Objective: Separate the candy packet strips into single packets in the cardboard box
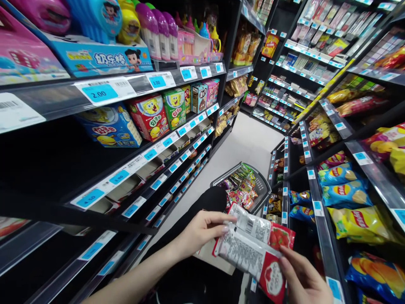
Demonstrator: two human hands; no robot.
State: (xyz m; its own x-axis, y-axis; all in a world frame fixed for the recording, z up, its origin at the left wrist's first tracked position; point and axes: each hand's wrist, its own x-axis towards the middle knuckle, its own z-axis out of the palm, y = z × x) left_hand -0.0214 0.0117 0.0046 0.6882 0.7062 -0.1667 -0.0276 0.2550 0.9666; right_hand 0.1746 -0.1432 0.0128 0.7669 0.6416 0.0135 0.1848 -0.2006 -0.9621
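My left hand [202, 234] pinches the left end of a red and silver candy packet [243, 249] between thumb and fingertips. At the packet's right end, my right hand [299, 274] grips the red part. The printed silver back faces up, with a strawberry picture on the far right corner; it may be two packets overlapping, I cannot tell. A cardboard box [218, 257] shows partly below the packet, near my lap. Beyond my knee, a grey shopping basket [261, 185] on the floor holds several colourful snack packets.
Shelves with price labels line the left side, carrying snack boxes [148, 116] and toy candies [158, 31]. Chip bags [346, 192] fill the right shelves close to my right hand. The pale aisle floor [243, 137] runs to stationery shelves [303, 63] at the back.
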